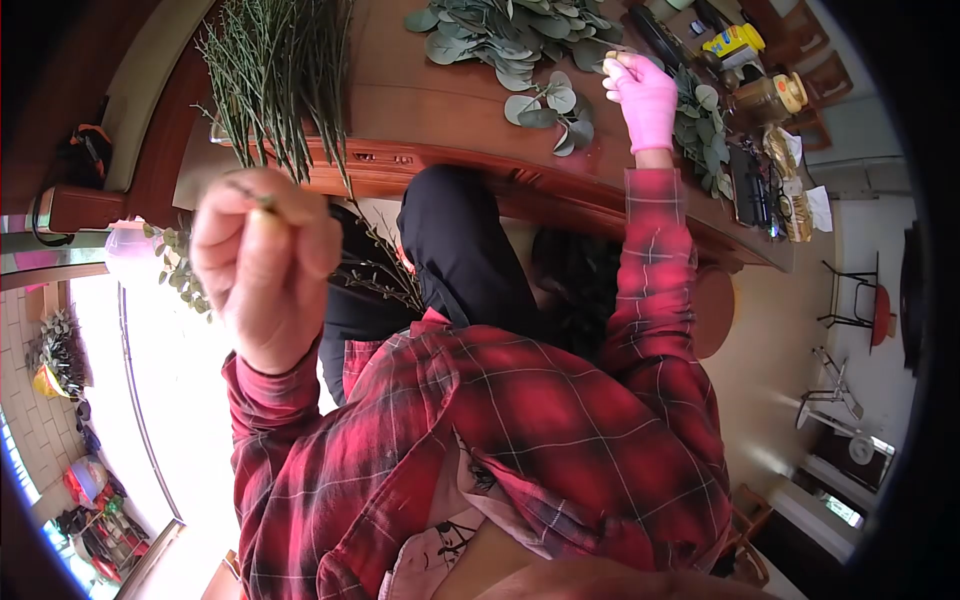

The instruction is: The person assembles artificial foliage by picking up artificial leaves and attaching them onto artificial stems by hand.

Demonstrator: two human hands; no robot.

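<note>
My left hand [265, 265] is bare and raised close to the camera, a little blurred. Its thumb and finger pinch a thin stem [266, 203], of which only a short dark green end shows. My right hand [640, 95], in a pink glove with bare fingertips, is closed over the table beside grey-green leafy sprays [490, 40]. What its fingers hold is too small to make out. Just left of it lies a loose leafy sprig [552, 108]. A bundle of bare green stems [275, 80] lies on the table beyond my left hand.
The wooden table [400, 95] spans the top of the view. Along its right side stand a yellow bottle [735, 42], a lidded jar [770, 97] and more leafy sprays [700, 130]. A thin budded branch [390, 265] reaches down beside my legs. Chairs [865, 310] stand far right.
</note>
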